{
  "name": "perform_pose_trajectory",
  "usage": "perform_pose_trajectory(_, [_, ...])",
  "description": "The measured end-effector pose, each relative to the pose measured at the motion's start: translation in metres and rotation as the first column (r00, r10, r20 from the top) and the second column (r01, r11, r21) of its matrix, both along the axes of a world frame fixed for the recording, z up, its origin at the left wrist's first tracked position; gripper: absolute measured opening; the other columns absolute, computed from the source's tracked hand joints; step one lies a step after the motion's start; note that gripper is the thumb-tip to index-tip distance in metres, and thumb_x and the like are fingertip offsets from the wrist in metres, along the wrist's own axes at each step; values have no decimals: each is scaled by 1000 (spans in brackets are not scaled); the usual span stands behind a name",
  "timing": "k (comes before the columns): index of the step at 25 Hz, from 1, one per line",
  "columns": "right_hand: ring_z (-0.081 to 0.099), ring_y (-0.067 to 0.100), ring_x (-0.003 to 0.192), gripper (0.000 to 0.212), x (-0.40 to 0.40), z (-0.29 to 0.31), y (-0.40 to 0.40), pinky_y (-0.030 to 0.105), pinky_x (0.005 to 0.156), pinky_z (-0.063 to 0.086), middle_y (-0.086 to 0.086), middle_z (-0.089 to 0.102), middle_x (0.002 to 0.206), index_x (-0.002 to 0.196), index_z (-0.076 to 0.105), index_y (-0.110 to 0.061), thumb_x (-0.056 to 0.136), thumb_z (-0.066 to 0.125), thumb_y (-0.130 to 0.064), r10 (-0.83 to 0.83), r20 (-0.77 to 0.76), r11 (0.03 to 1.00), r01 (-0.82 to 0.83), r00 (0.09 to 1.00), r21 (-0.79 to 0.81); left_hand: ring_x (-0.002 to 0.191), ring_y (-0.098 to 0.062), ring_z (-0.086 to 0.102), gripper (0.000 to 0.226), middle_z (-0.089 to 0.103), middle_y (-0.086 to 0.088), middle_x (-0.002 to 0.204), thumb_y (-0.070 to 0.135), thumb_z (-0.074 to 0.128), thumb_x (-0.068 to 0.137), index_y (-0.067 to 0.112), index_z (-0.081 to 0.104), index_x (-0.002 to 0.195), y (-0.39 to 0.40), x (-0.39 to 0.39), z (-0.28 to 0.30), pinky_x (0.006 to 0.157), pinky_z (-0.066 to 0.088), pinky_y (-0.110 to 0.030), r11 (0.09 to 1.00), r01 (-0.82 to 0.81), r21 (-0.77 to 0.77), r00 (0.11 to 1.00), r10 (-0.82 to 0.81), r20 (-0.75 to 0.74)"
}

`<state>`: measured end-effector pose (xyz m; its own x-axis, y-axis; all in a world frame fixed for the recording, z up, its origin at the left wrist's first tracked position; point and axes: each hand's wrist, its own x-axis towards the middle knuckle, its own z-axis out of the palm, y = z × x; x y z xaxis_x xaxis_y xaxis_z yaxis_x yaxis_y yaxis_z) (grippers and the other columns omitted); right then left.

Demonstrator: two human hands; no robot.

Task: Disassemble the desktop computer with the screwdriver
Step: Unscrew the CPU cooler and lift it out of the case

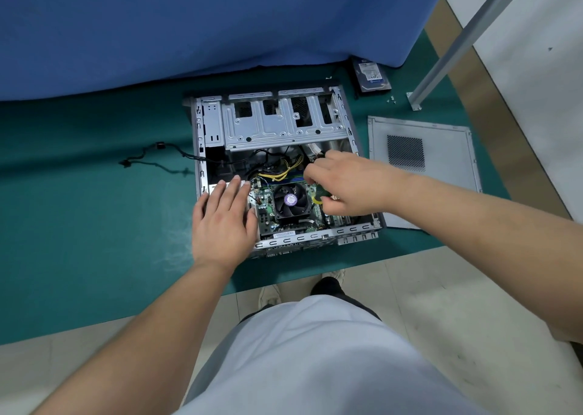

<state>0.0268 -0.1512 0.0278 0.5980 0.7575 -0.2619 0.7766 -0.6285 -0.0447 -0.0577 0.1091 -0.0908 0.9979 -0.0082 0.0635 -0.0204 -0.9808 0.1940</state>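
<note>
The right hand (347, 184) curls its fingers around a small green object (322, 193) with a yellow part, held over the motherboard (268, 206); it is mostly covered by the fingers, so I cannot tell if it is the screwdriver handle or another part. No tip or shaft is visible. The left hand (222, 216) lies flat with straight, slightly spread fingers and presses on the left side of the open computer case (284, 124), covering that part of the inside.

The case lies on its side on the green table mat (94, 193), near the front edge of the tabletop, with the opening up. Inside are a black cooler fan (289, 200) with a purple label in its middle, yellow and black cables (280, 170) behind it, and a metal drive cage (277, 121) at the far end. The right hand hides the right part of the board.

The removed side panel (426, 162) lies flat just beside the case on the right; its near edge is behind the right forearm. A hard drive (372, 75) lies near the far right corner, partly under the blue cloth (205, 20). Some small screws (391, 99) lie near it, too small to count. A loose black cable (157, 159) lies on the mat left of the case.
</note>
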Motion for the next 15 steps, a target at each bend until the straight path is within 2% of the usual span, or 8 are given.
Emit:
perform_pose_trajectory(2, [50, 25, 91, 40, 0, 1, -2, 41, 79, 49, 5, 57, 100, 120, 48, -14, 89, 48, -40, -64, -2, 998, 64, 998, 13, 150, -19, 33, 55, 43, 4, 159, 42, 37, 99, 25, 50, 150, 1, 0, 1, 122, 22, -46, 1000, 3, -30, 1000, -3, -2])
perform_pose_trajectory(4, [55, 26, 84, 41, -2, -3, -4, 40, 68, 48, 3, 51, 101, 121, 44, -15, 91, 47, -43, -207, 12, 977, 206, 978, 57, 147, -20, 37, 53, 47, 4, 156, 42, 41, 98, 25, 54, 147, 3, 4, 3, 119, 23, -45, 998, 9, -66, 1000, -9, -1])
perform_pose_trajectory(5, [56, 26, 80, 39, -3, -6, -4, 39, 64, 45, 0, 47, 102, 120, 43, -16, 93, 49, -43, -268, -21, 959, 268, 963, 96, 145, -20, 38, 52, 50, 4, 154, 43, 41, 98, 26, 55, 145, 6, 6, 4, 117, 24, -45, 997, 21, -73, 1000, -21, 0])
perform_pose_trajectory(7, [57, 23, 77, 32, -6, -12, -6, 38, 68, 45, -4, 46, 107, 118, 44, -21, 95, 56, -38, -359, -133, 906, 379, 924, 189, 142, -20, 41, 51, 53, 6, 151, 45, 39, 98, 27, 56, 143, 13, 14, 5, 113, 25, -44, 997, 45, -63, 999, -45, 3])
perform_pose_trajectory(8, [58, 19, 77, 30, -8, -15, -8, 36, 70, 44, -6, 49, 108, 118, 46, -24, 95, 60, -37, -409, -208, 857, 452, 889, 246, 143, -19, 41, 51, 53, 6, 151, 45, 37, 99, 27, 55, 144, 16, 17, 5, 113, 24, -43, 997, 47, -54, 999, -48, -2])
perform_pose_trajectory(10, [59, 8, 75, 32, -12, -21, -9, 31, 67, 43, -10, 59, 101, 120, 51, -30, 94, 68, -37, -526, -354, 691, 632, 773, 351, 146, -16, 38, 52, 51, 6, 153, 44, 34, 101, 28, 51, 148, 18, 19, 3, 116, 21, -43, 999, 32, -28, 999, -33, -19])
perform_pose_trajectory(12, [58, 1, 74, 35, -11, -23, -10, 27, 66, 42, -9, 64, 96, 126, 54, -29, 95, 69, -35, -620, -418, 539, 748, 664, 388, 147, -15, 37, 52, 50, 6, 153, 43, 33, 102, 29, 48, 149, 16, 18, 0, 118, 20, -43, 1000, 16, -13, 1000, -17, -11])
perform_pose_trajectory(15, [57, -4, 74, 40, -4, -21, -12, 23, 69, 41, -5, 64, 92, 135, 52, -23, 99, 64, -33, -675, -346, 503, 750, 651, 430, 146, -15, 38, 50, 51, 7, 151, 43, 33, 102, 30, 49, 148, 15, 18, -2, 120, 19, -43, 1000, 13, -17, 1000, -13, 4])
